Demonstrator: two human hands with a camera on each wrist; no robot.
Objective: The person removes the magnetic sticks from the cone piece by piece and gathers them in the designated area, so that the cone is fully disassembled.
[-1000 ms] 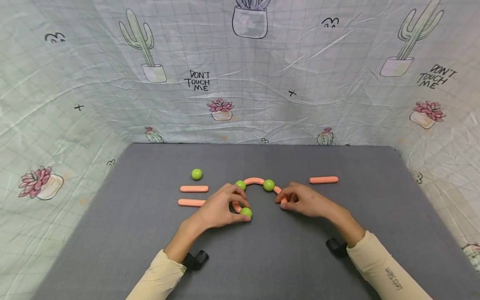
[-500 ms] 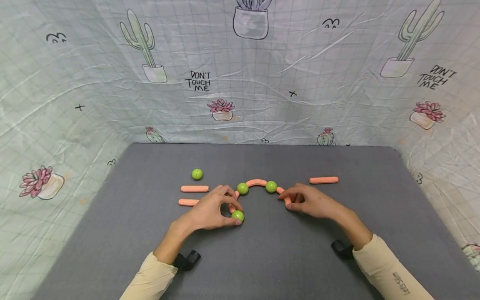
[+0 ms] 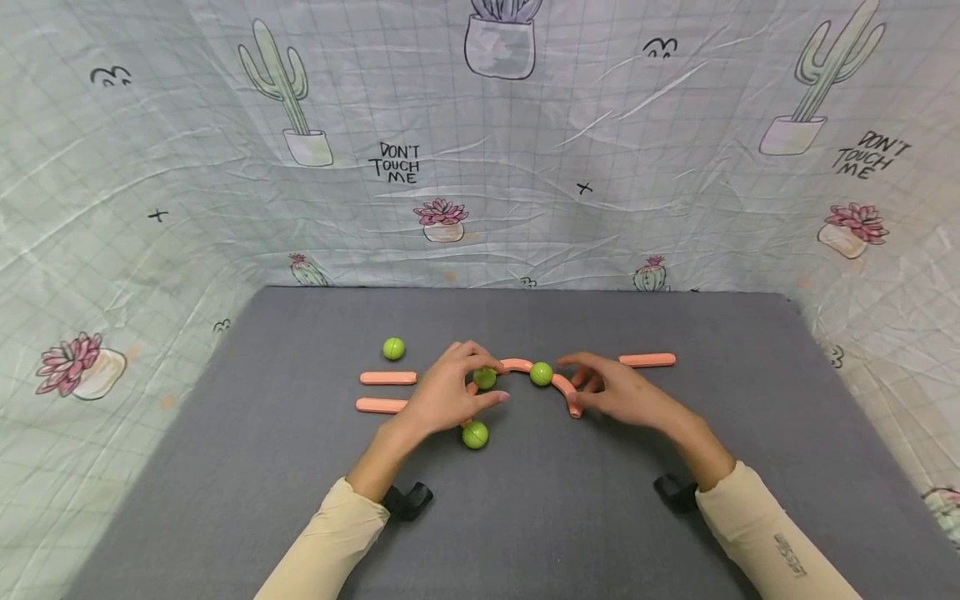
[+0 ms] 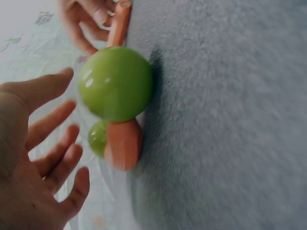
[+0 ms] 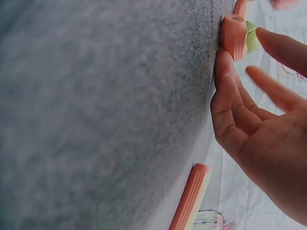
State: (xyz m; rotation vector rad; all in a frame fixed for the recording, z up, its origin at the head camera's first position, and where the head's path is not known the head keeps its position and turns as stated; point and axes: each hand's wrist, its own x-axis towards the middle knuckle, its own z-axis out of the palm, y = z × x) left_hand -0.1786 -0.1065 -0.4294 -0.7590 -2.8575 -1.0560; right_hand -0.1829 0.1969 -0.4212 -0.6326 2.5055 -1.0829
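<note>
An arc of green balls and curved orange tubes lies on the grey table. My left hand (image 3: 453, 383) reaches over its left part, thumb and fingers spread around the far-left ball (image 3: 485, 379). In the left wrist view the fingers stand apart from a large green ball (image 4: 116, 84) at one end of the arc. The near-left ball (image 3: 475, 435) sits below this hand, which hides most of the tube between. My right hand (image 3: 618, 392) is beside the right-hand curved tube (image 3: 567, 395), index finger and thumb extended, lower fingers right at its end. The right ball (image 3: 541, 374) joins that tube to the top tube (image 3: 516, 365).
On the left lie two straight orange tubes (image 3: 388, 378), the lower partly behind my left hand, with a loose green ball (image 3: 393, 348) above. Another straight tube (image 3: 648, 360) lies at the back right. A cactus-print cloth (image 3: 510, 167) rises behind the table (image 3: 510, 517).
My left hand has let go of the near-left ball and moved up to the far-left ball. The arc has spread wider at its ends. My right fingers have loosened from the right tube.
</note>
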